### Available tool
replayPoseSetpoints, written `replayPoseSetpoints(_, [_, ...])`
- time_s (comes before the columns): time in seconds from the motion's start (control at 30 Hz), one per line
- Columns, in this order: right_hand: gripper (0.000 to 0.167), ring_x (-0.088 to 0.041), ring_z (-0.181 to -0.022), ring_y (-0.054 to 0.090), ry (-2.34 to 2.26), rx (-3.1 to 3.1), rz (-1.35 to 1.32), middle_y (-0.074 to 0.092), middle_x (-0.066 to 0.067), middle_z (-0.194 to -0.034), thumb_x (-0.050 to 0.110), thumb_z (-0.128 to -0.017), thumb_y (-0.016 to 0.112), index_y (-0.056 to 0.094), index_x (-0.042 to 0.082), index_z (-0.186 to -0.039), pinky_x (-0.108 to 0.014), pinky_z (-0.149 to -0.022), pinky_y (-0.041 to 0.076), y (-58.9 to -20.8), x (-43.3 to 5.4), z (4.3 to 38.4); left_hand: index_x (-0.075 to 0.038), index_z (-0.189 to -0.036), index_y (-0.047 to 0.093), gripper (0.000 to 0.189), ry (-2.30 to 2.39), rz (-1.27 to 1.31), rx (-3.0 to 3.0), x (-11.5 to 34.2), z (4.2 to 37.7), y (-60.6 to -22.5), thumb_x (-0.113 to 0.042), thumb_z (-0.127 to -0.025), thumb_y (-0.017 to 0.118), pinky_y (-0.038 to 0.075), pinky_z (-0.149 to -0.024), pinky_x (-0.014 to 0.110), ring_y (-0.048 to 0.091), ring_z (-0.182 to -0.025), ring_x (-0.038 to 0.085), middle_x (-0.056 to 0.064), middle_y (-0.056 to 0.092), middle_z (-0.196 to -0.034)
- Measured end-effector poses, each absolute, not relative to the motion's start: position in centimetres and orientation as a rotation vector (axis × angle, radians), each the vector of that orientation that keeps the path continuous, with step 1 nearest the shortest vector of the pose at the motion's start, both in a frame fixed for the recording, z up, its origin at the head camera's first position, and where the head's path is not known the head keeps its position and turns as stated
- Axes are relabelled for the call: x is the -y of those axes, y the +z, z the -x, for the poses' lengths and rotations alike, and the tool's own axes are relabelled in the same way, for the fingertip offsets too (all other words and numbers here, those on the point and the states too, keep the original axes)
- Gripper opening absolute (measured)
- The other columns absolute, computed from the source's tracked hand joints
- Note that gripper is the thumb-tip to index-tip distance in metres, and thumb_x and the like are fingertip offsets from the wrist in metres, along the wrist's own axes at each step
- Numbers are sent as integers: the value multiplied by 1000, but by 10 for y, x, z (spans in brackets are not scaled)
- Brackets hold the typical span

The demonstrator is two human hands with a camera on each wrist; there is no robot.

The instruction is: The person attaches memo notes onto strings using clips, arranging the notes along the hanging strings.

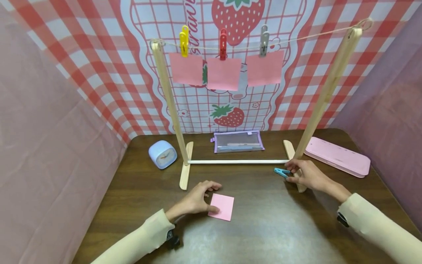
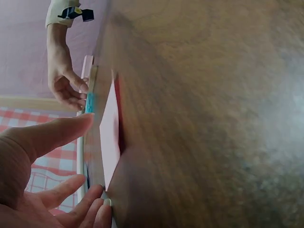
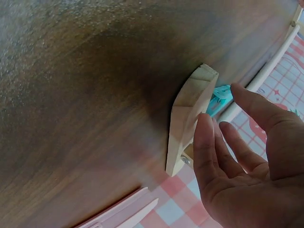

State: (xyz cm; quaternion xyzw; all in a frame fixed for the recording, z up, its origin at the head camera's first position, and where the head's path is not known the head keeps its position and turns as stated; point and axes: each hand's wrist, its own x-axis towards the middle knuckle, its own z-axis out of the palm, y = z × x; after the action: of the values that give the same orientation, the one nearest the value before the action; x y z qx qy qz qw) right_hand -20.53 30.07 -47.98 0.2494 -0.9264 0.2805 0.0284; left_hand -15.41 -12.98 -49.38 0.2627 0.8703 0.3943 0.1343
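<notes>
A square pink sticky note [image 1: 225, 208] lies on the table, one edge a little raised over a reddish shadow in the left wrist view. My left hand [image 1: 195, 198] hovers at its left side, thumb over the note's near left part, fingers spread apart. At the foot of the stand's right post, my right hand [image 1: 309, 173] reaches toward a light blue clothespin [image 1: 281, 171]. Its thumb and fingertips are parted close beside the clothespin. On the string above hang three pink notes [image 1: 224, 75], under a yellow clothespin [image 1: 184, 41], a red clothespin [image 1: 223, 44] and a grey clothespin [image 1: 264, 40].
The wooden stand has a left post [image 1: 169, 99], a right post [image 1: 329, 88] and a white crossbar [image 1: 237, 161]. Behind the bar lies a mesh pencil pouch [image 1: 238, 141]. A blue clock [image 1: 162, 154] stands left; a pink case [image 1: 337, 157] lies right. Checked cloth hangs behind.
</notes>
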Motion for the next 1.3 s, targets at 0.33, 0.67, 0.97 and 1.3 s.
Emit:
replayPoseSetpoints(0.33, [30,-18,-83,69,770,2911,-792,76,-6,-91,5,-78,89,74,-1,-104,-28,-70,59,-482,-297,207,-11,-133,67,76,945,-801,-2623,125,151,-497,-18,-65,99,44,-96,32,49,-113,23,9,61,-126])
replayPoseSetpoints(0.67, [25,-13,-80,67,726,2914,-814,74,-2,-87,5,-79,89,75,3,-99,-27,-67,57,-485,-295,209,-13,-124,73,64,914,-833,-2628,125,150,-498,-20,-66,99,40,-87,26,46,-108,19,5,60,-120])
replayPoseSetpoints(0.97, [29,-14,-78,66,755,2902,-779,72,-2,-84,5,-77,89,73,1,-102,-25,-65,55,-484,-292,210,-13,-120,74,59,943,-810,-2623,126,150,-498,-20,-67,99,39,-85,25,47,-104,19,5,63,-112])
replayPoseSetpoints(1.3, [28,-15,-76,63,802,2888,-736,69,-4,-81,2,-71,87,70,2,-94,-22,-64,51,-481,-292,208,-14,-117,71,57,977,-799,-2623,127,147,-500,-19,-67,98,41,-85,25,52,-102,20,6,64,-110])
